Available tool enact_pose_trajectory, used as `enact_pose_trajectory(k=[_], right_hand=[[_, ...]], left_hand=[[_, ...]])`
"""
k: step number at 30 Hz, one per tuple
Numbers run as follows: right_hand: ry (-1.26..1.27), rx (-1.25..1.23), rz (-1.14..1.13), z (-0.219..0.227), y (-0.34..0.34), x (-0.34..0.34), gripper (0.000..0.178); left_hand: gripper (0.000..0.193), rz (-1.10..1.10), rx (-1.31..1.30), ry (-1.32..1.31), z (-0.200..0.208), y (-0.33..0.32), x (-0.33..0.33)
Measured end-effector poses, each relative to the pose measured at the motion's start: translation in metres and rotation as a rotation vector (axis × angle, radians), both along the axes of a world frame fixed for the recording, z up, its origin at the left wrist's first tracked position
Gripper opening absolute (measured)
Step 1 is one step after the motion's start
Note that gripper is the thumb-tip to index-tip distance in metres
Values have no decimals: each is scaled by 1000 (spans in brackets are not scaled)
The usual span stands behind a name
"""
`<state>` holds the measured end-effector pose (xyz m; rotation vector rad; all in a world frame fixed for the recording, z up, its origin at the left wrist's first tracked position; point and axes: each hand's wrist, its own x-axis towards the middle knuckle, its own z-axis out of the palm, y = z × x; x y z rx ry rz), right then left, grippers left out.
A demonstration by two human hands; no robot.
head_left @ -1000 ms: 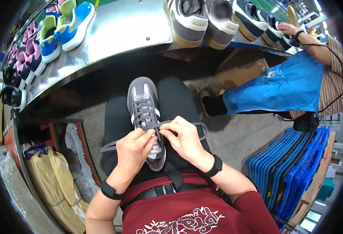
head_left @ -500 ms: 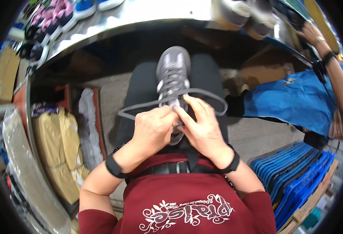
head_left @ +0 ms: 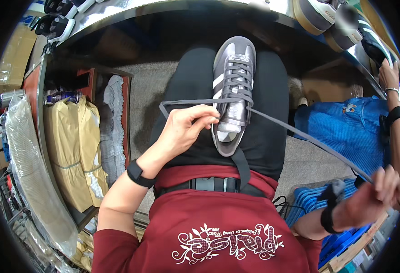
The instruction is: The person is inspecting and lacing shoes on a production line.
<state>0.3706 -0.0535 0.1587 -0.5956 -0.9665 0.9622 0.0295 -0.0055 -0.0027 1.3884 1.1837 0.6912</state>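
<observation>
Looks like a shoe workshop or factory floor. Has a long metal-topped bench (head_left: 132, 9) across the upper view, set with several shoes: black-and-white ones (head_left: 59, 26) at the left end, grey-and-white ones (head_left: 316, 16) toward the right. Includes a grey shoe (head_left: 232, 91) with white stripes, laid on a seated person's lap before the bench, and a co-worker in a blue apron (head_left: 345, 125) to the right, with a hand (head_left: 388, 75) up at another shoe. Stores supplies close by: tied brown-paper bundles (head_left: 63, 145), a long stack in clear plastic (head_left: 32, 145), a cardboard box (head_left: 16, 52), and, lower right, stacked blue plastic pieces (head_left: 304, 200) beside a wooden board (head_left: 350, 250).
</observation>
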Motion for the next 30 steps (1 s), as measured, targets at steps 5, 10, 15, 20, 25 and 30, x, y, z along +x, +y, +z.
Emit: enact_pose_trajectory(k=[5, 10, 15, 20, 25, 30], right_hand=[[-964, -325, 25, -80, 38, -94, 19], [-1325, -233, -7, -140, 49, -141, 16], [-1359, -254, 15, -155, 52, -151, 20], [-1393, -229, -12, -160, 54, -155, 23], [-1427, -198, -87, -161, 54, -165, 24], [-1523, -161, -125, -157, 52, -164, 13]], left_hand=[[11, 120, 157, -24, -15, 14, 9], [10, 147, 462, 218, -24, 23, 16], [11, 152, 597, 222, -23, 24, 22], [16, 79, 788, 425, -16, 24, 24], [36, 269, 618, 224, -14, 9, 36], [34, 63, 768, 622, -4, 29, 26]])
